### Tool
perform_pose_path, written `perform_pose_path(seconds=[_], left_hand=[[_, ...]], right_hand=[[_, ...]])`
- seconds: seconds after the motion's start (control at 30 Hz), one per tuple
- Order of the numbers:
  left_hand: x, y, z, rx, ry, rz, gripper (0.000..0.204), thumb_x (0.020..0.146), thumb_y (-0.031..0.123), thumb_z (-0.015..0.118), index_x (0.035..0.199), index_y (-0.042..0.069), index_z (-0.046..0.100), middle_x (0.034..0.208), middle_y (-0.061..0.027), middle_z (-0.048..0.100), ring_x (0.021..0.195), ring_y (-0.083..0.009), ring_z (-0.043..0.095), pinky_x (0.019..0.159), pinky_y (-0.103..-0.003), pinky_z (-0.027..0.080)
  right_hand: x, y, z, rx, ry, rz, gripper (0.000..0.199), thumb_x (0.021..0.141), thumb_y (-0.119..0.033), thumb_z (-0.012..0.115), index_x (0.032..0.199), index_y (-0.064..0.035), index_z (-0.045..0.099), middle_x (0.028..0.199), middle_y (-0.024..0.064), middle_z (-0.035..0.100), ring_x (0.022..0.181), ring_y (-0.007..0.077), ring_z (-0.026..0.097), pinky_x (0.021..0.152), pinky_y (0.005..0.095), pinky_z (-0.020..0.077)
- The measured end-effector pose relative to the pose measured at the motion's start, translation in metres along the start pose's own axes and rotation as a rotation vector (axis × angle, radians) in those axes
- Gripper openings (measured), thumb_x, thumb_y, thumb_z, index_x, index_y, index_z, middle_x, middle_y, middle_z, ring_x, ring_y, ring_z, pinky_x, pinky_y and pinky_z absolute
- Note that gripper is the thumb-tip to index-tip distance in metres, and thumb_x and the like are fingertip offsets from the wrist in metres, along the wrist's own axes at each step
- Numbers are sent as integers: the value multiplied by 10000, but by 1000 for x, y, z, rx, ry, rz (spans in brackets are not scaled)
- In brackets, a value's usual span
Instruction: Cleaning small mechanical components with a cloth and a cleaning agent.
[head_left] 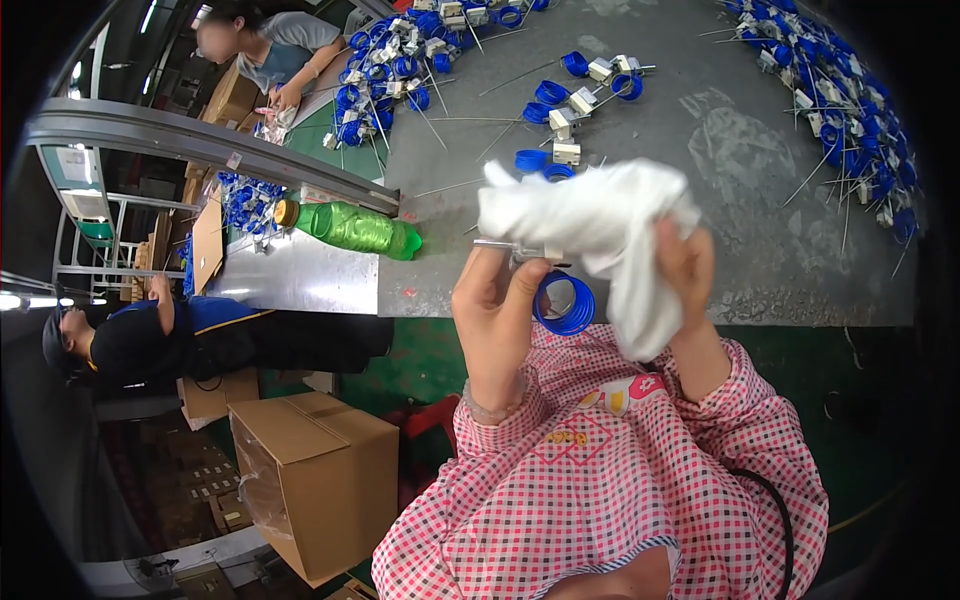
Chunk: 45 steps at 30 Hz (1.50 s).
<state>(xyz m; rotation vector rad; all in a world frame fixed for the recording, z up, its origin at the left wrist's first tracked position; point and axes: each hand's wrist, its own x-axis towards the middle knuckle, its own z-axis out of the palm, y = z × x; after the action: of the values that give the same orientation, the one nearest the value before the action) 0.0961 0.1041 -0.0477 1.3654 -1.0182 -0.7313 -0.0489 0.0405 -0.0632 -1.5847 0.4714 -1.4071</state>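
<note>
My left hand (495,315) is closed round a small part, a pale block with a metal pin, from which a blue coil (567,305) hangs between hand and apron. In my right hand (686,270) is a bunched white cloth (590,205), held over the top of the part and hiding much of it. One end of the cloth droops down beside the coil. Just beyond the cloth, several similar parts with white blocks (563,123), blue coils and thin wires lie in a loose row on the grey table (690,60).
A green bottle (350,228) with a yellowish cap lies on its side at the left. Heaps of coiled parts stand at the far left (405,65) and right (835,95). A metal rail (220,145) crosses the left. Two people work there; a cardboard box (330,480) sits below.
</note>
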Motion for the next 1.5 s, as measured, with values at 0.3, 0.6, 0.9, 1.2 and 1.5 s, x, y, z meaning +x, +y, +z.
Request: perform_pose_path(seconds=[0.3,0.6,0.9,1.2,1.5], left_hand=[[0,8,2,-98,-66,-29,281,755,-44,568,1025,-90,506,983,-76,505,835,-105,499,722,-216,415],[-3,-4,0,-121,-40,-56,209,774,-20,559,972,-75,519,891,-38,518,809,-82,502,687,-200,409],[-2,14,3,-198,-55,-100,320,768,-29,564,1077,-77,494,923,-43,511,799,-89,498,690,-202,414],[0,4,-1,-57,58,46,342,774,-34,551,1105,-78,475,941,-62,499,825,-106,503,695,-214,425],[2,13,3,-48,-18,163,331,762,-53,540,1086,-87,477,997,-80,500,881,-122,501,755,-226,413]], right_hand=[[14,0,-2,-233,61,-224,201,809,-180,540,837,18,548,717,78,568,578,133,530,525,284,415],[-11,3,2,-164,-78,-146,359,784,-254,531,977,49,518,897,154,573,751,243,569,671,300,442],[7,5,5,-232,257,-220,199,768,-155,584,865,17,562,757,108,580,638,188,567,563,284,432],[-3,-4,8,-250,72,-392,291,755,-180,557,942,42,542,848,158,584,757,257,594,677,322,456],[8,-11,-2,265,447,235,245,784,-157,570,942,28,552,897,133,578,737,206,566,621,300,440]])
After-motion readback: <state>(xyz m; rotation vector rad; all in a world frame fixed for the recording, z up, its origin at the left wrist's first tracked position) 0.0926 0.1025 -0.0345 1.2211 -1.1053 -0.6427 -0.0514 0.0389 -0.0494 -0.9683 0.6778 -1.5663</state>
